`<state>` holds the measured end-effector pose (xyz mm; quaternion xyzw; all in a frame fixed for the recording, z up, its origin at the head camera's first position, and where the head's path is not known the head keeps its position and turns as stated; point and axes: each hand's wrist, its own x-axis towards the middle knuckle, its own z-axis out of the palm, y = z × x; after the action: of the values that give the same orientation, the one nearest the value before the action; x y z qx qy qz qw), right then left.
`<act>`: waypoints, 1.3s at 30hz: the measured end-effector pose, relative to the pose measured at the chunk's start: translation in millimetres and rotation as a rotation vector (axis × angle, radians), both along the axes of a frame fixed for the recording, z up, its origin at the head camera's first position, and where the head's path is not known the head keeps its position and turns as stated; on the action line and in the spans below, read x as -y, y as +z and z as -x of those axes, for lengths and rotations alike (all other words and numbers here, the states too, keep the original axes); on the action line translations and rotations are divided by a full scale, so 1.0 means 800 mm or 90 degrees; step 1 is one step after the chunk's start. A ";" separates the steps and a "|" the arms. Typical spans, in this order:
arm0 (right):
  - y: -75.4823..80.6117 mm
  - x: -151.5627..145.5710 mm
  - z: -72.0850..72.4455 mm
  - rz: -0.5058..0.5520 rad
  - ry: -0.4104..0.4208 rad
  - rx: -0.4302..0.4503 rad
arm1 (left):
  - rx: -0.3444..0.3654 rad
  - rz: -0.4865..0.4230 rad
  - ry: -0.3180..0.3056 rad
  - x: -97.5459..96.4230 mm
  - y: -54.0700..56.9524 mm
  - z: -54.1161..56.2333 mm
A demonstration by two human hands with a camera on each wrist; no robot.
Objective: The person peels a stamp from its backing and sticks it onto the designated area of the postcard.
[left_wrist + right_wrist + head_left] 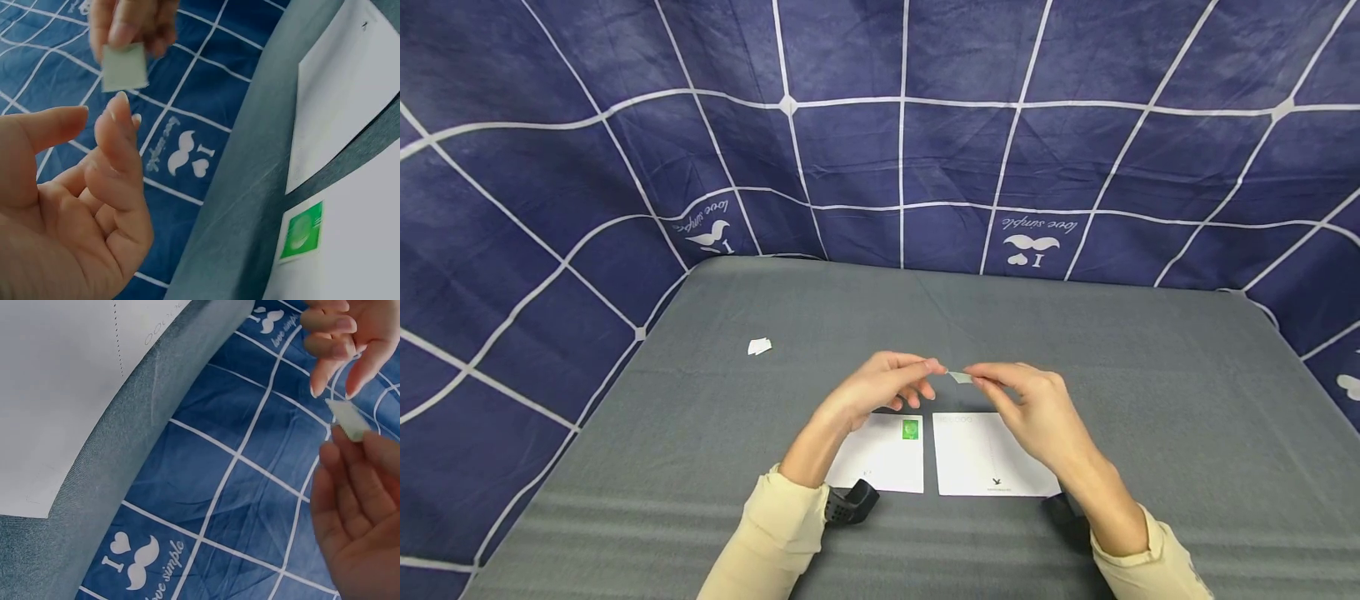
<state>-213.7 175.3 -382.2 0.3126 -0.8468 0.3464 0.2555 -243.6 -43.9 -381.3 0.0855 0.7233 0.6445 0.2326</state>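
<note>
Between the thumb and fingers of my right hand (1037, 408) is pinched a small pale green stamp-like piece (960, 377), held above the table. My left hand (880, 387) faces it, thumb and index finger parted, with an index fingertip close under the edge of the piece (124, 70); whether they touch I cannot tell. Below lie two white envelopes side by side. The left envelope (880, 462) bears a green stamp (910, 429) at its upper right corner. On the right envelope (985, 458) a small dark bird print shows near the lower edge; my right hand partly covers it.
A few small white paper pieces (759, 346) lie on the grey tabletop (850, 308), to the left and farther back. Behind the table hangs a blue cloth (955, 158) with white grid lines. Dark wrist straps (852, 502) sit on both wrists.
</note>
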 end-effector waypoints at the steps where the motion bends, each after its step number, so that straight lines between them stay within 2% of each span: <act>1: 0.000 0.000 0.000 -0.001 0.020 -0.009 | 0.017 -0.011 -0.014 -0.001 0.000 -0.001; 6: 0.000 -0.001 0.003 -0.018 0.097 -0.056 | 0.057 -0.063 -0.032 -0.007 -0.003 -0.001; 10: 0.000 -0.002 0.003 -0.048 0.119 -0.074 | 0.060 -0.083 -0.009 -0.009 -0.004 -0.001; 14: -0.001 -0.003 0.004 -0.060 0.133 -0.084 | 0.054 -0.079 0.018 -0.011 -0.005 -0.001; 20: -0.003 -0.004 0.007 -0.071 0.157 -0.097 | 0.041 -0.048 0.024 -0.013 -0.006 -0.001; 25: -0.002 -0.004 0.008 -0.074 0.161 -0.087 | 0.031 -0.047 0.017 -0.013 -0.007 0.001; 31: 0.001 -0.006 0.006 -0.056 0.156 -0.083 | 0.007 -0.057 -0.014 -0.013 -0.008 0.002; 35: 0.002 -0.006 0.006 -0.052 0.141 -0.072 | -0.007 -0.033 -0.028 -0.012 -0.006 0.000; 39: 0.001 -0.006 0.007 -0.053 0.131 -0.075 | -0.029 0.007 -0.020 -0.014 -0.004 -0.003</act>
<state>-219.3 180.4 -381.5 0.4278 -0.8076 0.3163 0.2545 -241.1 -32.9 -384.5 0.1103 0.7305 0.6345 0.2270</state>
